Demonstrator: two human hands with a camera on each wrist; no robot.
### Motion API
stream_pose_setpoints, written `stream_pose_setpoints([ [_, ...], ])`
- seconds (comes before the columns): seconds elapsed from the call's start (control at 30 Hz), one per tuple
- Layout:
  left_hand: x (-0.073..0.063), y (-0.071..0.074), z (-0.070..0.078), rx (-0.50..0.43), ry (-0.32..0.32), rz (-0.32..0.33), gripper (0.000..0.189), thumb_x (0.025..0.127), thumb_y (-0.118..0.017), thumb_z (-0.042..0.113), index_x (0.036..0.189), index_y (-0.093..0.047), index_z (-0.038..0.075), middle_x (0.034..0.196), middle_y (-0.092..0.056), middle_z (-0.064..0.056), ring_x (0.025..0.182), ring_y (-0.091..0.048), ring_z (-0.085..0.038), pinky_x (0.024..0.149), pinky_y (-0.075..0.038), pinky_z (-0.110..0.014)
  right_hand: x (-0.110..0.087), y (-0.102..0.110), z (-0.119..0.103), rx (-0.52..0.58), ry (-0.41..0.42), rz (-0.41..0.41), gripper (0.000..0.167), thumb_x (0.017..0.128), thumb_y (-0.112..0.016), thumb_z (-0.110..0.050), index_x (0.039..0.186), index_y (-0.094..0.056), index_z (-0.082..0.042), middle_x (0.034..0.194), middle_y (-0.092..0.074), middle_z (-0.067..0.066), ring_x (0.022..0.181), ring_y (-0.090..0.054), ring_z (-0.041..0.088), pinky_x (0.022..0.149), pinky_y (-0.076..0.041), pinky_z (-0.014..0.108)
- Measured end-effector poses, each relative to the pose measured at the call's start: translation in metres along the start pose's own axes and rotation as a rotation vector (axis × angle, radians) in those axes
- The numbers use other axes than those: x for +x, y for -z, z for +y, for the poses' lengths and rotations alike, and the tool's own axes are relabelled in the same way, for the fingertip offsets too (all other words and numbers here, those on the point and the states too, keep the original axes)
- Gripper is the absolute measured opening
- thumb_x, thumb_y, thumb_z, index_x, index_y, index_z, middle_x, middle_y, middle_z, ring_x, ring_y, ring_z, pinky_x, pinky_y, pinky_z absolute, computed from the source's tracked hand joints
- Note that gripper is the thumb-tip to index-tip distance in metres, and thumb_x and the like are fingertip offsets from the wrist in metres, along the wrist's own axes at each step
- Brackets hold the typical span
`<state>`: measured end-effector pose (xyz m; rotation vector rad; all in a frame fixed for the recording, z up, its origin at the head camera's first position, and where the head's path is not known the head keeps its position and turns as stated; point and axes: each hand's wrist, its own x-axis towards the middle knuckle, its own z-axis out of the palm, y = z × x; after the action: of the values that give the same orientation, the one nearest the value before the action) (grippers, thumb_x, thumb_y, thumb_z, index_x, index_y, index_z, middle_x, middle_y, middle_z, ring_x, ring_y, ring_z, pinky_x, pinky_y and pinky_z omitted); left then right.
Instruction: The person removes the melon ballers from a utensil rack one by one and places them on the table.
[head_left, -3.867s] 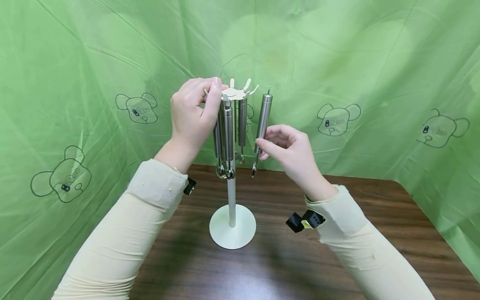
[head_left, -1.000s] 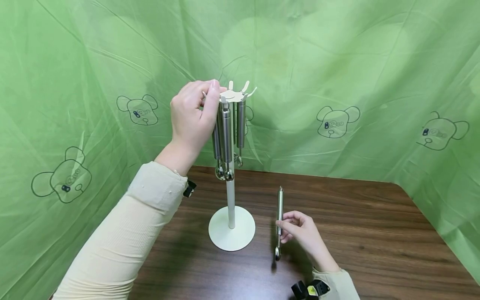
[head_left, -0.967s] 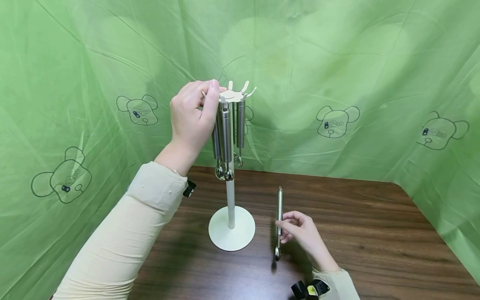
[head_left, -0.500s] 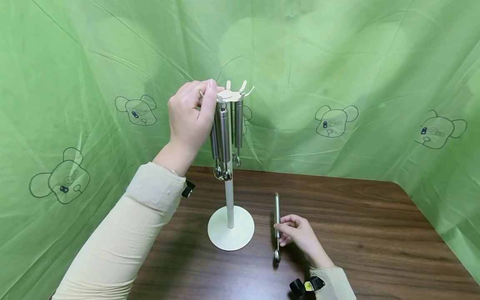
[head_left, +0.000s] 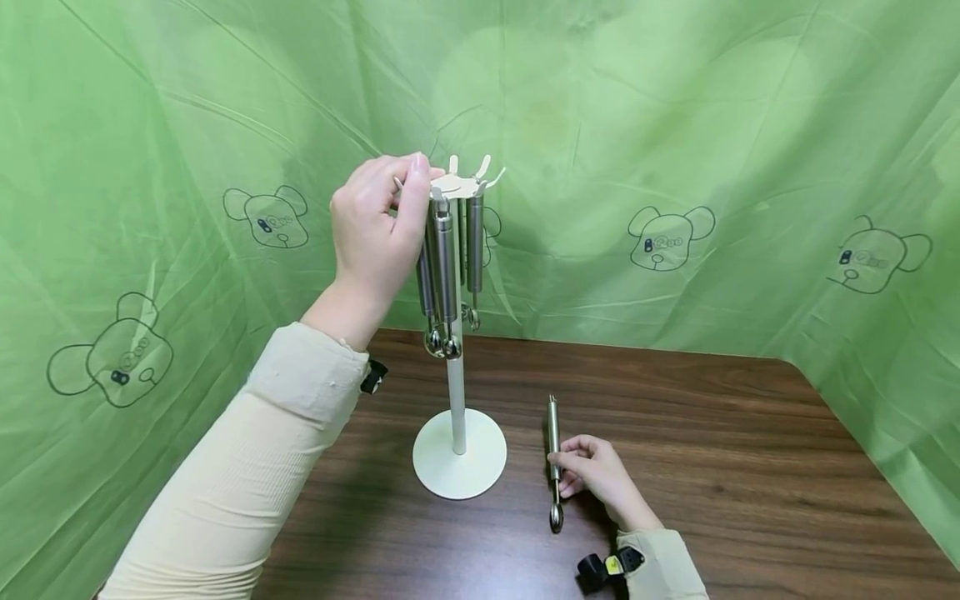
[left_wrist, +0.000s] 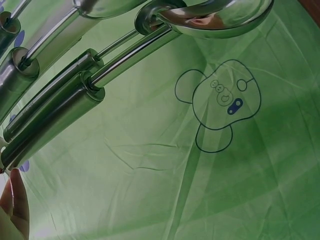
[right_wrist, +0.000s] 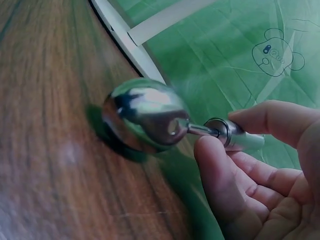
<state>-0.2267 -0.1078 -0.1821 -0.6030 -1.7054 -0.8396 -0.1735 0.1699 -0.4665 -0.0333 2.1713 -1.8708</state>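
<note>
In the head view a white hanging stand [head_left: 457, 392] rises from a round base, with several steel scoops [head_left: 446, 267] hanging from its hooked top. My left hand [head_left: 378, 221] grips the left edge of that top, fingers curled over it. Right of the base, my right hand [head_left: 596, 475] pinches a single steel scoop [head_left: 553, 425] by the lower handle, between thumb and fingers. Its loop end points away from me, and its rounded bowl [right_wrist: 145, 115] is close over the table in the right wrist view. The left wrist view shows hanging scoop handles [left_wrist: 55, 120] above a fingertip.
A dark wood-grain table [head_left: 720, 467] lies under everything. Green cloth [head_left: 570, 108] printed with bear faces encloses the back and both sides. Small black cameras ride on both wrists, the right one [head_left: 611, 567] low over the table.
My right hand has brought the scoop down from beside the stand's top to the table on the right, and over the last second has laid it flatter. My left hand keeps its grip.
</note>
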Motion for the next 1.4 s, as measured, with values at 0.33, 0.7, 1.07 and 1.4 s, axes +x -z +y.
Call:
stream_pose_setpoints([
  [0.33, -0.001, 0.0, -0.001, -0.008, 0.005, 0.013, 0.036, 0.098, -0.048, 0.019, 0.082, -0.073, -0.001, 0.089, -0.076, -0.015, 0.069, -0.061, -0.027, 0.064, -0.037, -0.024, 0.001, -0.002, 0.005, -0.022, -0.024, -0.015, 0.03, 0.087, -0.066, -0.01, 0.104, -0.057, 0.014, 0.07, -0.063, 0.003, 0.05, -0.061, 0.008, 0.051, -0.055, 0.025],
  [0.7, 0.0, -0.001, 0.0, -0.02, 0.002, 0.022, 0.035, 0.098, -0.048, 0.018, 0.085, -0.074, -0.002, 0.088, -0.076, -0.016, 0.069, -0.061, -0.028, 0.064, -0.037, -0.025, 0.002, -0.002, 0.007, -0.038, -0.036, 0.004, 0.03, 0.087, -0.066, -0.009, 0.103, -0.058, 0.014, 0.067, -0.062, 0.003, 0.047, -0.059, 0.007, 0.049, -0.054, 0.025],
  [1.07, -0.001, -0.001, 0.0, -0.012, 0.001, 0.019, 0.035, 0.098, -0.048, 0.019, 0.086, -0.074, -0.001, 0.088, -0.076, -0.016, 0.068, -0.06, -0.028, 0.064, -0.037, -0.025, -0.002, -0.012, 0.0, -0.205, -0.085, 0.176, 0.023, 0.081, -0.07, -0.01, 0.096, -0.063, 0.006, 0.063, -0.065, 0.007, 0.04, -0.058, 0.01, 0.044, -0.054, 0.031],
  [1.4, -0.001, 0.0, 0.002, -0.011, 0.032, 0.002, 0.036, 0.098, -0.048, 0.02, 0.081, -0.072, -0.002, 0.09, -0.076, -0.016, 0.068, -0.06, -0.028, 0.063, -0.036, -0.023, -0.002, -0.014, 0.001, -0.219, -0.073, 0.191, 0.027, 0.081, -0.071, -0.009, 0.101, -0.065, 0.007, 0.068, -0.067, 0.007, 0.042, -0.061, 0.012, 0.046, -0.055, 0.033],
])
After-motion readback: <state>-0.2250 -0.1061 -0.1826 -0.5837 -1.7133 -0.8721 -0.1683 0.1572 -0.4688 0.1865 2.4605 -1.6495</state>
